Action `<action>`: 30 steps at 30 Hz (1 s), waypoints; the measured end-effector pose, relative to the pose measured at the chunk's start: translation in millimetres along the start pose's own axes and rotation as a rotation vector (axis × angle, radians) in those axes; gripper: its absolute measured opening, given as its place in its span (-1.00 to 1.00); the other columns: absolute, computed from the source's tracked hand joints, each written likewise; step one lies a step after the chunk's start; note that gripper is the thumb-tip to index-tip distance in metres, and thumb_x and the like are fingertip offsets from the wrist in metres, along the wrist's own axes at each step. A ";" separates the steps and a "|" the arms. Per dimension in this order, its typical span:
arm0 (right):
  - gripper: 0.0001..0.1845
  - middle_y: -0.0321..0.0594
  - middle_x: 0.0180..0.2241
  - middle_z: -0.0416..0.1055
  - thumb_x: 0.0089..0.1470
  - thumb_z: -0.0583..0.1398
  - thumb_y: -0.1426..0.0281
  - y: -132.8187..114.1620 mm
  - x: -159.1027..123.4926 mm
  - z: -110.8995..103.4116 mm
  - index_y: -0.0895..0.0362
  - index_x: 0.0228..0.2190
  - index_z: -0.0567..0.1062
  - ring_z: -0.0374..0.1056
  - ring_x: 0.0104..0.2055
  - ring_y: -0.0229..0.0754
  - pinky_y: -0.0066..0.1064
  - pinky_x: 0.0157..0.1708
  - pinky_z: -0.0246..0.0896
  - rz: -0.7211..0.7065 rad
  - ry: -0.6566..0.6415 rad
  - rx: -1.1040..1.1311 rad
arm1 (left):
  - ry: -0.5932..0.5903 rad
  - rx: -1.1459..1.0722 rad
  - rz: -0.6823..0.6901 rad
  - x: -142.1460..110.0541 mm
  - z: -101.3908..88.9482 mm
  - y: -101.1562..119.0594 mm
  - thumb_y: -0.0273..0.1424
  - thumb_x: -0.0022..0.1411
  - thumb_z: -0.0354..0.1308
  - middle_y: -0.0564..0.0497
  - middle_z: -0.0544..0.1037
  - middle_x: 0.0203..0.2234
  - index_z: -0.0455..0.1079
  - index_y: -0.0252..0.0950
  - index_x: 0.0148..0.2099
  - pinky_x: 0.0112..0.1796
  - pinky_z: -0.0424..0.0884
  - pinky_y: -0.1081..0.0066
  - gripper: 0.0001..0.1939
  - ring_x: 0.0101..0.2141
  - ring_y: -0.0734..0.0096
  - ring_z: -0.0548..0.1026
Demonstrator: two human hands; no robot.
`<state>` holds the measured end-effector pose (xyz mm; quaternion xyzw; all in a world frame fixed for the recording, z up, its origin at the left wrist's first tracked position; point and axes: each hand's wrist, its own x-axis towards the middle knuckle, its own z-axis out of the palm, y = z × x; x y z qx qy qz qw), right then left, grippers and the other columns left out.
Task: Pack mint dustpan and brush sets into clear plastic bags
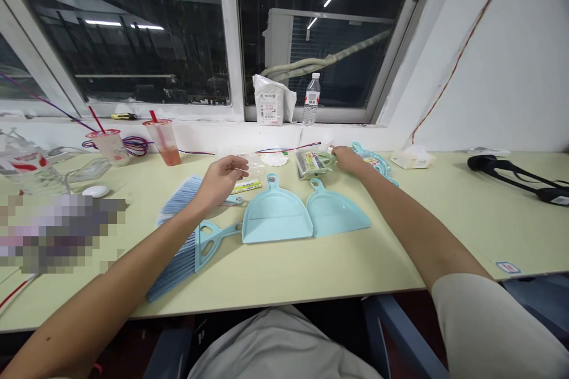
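Note:
My left hand (pixel 221 180) hovers over the table with loosely curled fingers apart from the thumb, seemingly holding nothing. Beneath and beside it lie two light blue hand brushes (pixel 208 244), the rear one partly hidden by my wrist. Two light blue dustpans (pixel 278 213) lie side by side between my arms. My right hand (pixel 349 160) reaches to the back, fingers closed at the edge of a clear-wrapped green package (pixel 313 163) with a yellow label. A small white bit shows at its fingertips, too small to name. Just right of this hand lies a light blue scalloped item (pixel 376 161).
Two drink cups (pixel 166 145) with red straws, cables and a white mouse (pixel 96 191) stand at the left. A water bottle (pixel 312 100) and a white packet (pixel 271 103) are on the windowsill. Tissues (pixel 412 158) and a black strap-like device (pixel 520 177) lie right.

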<state>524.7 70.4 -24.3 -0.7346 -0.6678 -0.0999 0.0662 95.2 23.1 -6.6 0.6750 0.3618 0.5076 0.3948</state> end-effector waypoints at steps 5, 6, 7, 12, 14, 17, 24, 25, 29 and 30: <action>-0.56 0.24 0.03 0.47 0.05 0.18 0.66 9.4 19.5 22.3 0.35 0.00 0.52 0.38 0.08 0.08 -0.35 0.00 0.18 0.056 -0.004 0.016 | 0.035 0.060 0.054 9.3 -15.1 7.0 -0.50 0.05 0.15 -0.06 0.62 -0.35 0.53 -0.30 -0.28 -0.19 0.51 0.27 -0.83 -0.31 0.29 0.58; -0.55 0.23 0.04 0.47 0.06 0.18 0.65 8.1 22.5 23.9 0.35 0.02 0.51 0.38 0.09 0.08 -0.35 0.00 0.19 0.059 -0.002 0.017 | 0.039 0.056 0.067 10.4 -16.4 7.4 -0.50 0.05 0.16 -0.06 0.61 -0.37 0.52 -0.30 -0.29 -0.18 0.50 0.27 -0.84 -0.32 0.30 0.58; -0.55 0.21 0.06 0.46 0.08 0.17 0.63 5.6 25.2 24.9 0.33 0.04 0.49 0.37 0.09 0.07 -0.36 -0.01 0.19 0.057 0.001 0.018 | 0.041 0.052 0.077 11.4 -17.1 7.3 -0.49 0.05 0.16 -0.06 0.61 -0.37 0.52 -0.30 -0.30 -0.18 0.50 0.27 -0.85 -0.33 0.30 0.57; -0.57 0.15 0.11 0.42 0.13 0.16 0.60 -23.7 35.1 26.0 0.28 0.05 0.48 0.29 0.15 0.02 -0.36 0.05 0.17 -0.013 0.009 -0.006 | 0.057 0.052 0.078 14.9 -18.0 3.5 -0.48 0.04 0.18 -0.05 0.60 -0.39 0.51 -0.30 -0.32 -0.20 0.50 0.28 -0.88 -0.34 0.32 0.57; -0.56 0.16 0.12 0.39 0.12 0.15 0.62 -36.7 37.7 27.5 0.30 0.06 0.47 0.24 0.19 0.02 -0.34 0.10 0.15 -0.042 0.009 -0.023 | 0.060 0.053 0.066 15.5 -18.3 1.8 -0.49 0.03 0.17 -0.04 0.59 -0.40 0.50 -0.30 -0.34 -0.20 0.49 0.29 -0.89 -0.35 0.32 0.57; -0.53 0.21 0.12 0.38 0.11 0.16 0.63 -41.6 39.6 31.8 0.33 0.08 0.46 0.22 0.20 0.05 -0.31 0.11 0.14 -0.043 -0.009 -0.044 | 0.059 0.055 0.057 16.1 -19.1 -0.3 -0.49 0.03 0.16 -0.04 0.59 -0.41 0.49 -0.30 -0.34 -0.21 0.49 0.29 -0.88 -0.36 0.32 0.57; -0.61 0.29 0.05 0.43 0.11 0.21 0.62 8.6 34.2 47.5 0.39 0.00 0.52 0.35 0.08 0.07 -0.30 0.01 0.20 0.043 -0.086 -0.061 | 0.030 0.087 0.056 20.3 -21.7 -6.7 -0.47 0.06 0.14 -0.06 0.59 -0.39 0.50 -0.30 -0.30 -0.24 0.50 0.29 -0.86 -0.37 0.31 0.59; -0.62 0.29 0.03 0.44 0.11 0.21 0.63 14.1 33.4 49.2 0.38 -0.01 0.53 0.38 0.05 0.06 -0.31 -0.01 0.21 0.047 -0.098 -0.057 | 0.022 0.096 0.054 20.9 -22.6 -7.8 -0.47 0.07 0.14 -0.06 0.59 -0.39 0.50 -0.30 -0.30 -0.24 0.51 0.29 -0.86 -0.37 0.31 0.59; -0.59 0.22 0.02 0.47 0.14 0.18 0.64 19.2 33.1 52.3 0.34 0.04 0.52 0.40 0.03 0.01 -0.33 -0.04 0.20 0.041 -0.111 -0.039 | -0.046 0.188 0.021 21.1 -28.2 -10.9 -0.45 0.13 0.13 -0.05 0.61 -0.37 0.51 -0.28 -0.25 -0.23 0.51 0.28 -0.85 -0.33 0.29 0.60; -0.57 0.20 0.03 0.46 0.16 0.15 0.65 18.2 33.5 52.4 0.31 0.06 0.51 0.39 0.05 0.00 -0.33 -0.04 0.19 0.036 -0.106 -0.034 | -0.072 0.222 0.008 20.6 -30.0 -11.5 -0.44 0.15 0.12 -0.05 0.62 -0.36 0.51 -0.27 -0.23 -0.22 0.51 0.28 -0.84 -0.31 0.28 0.61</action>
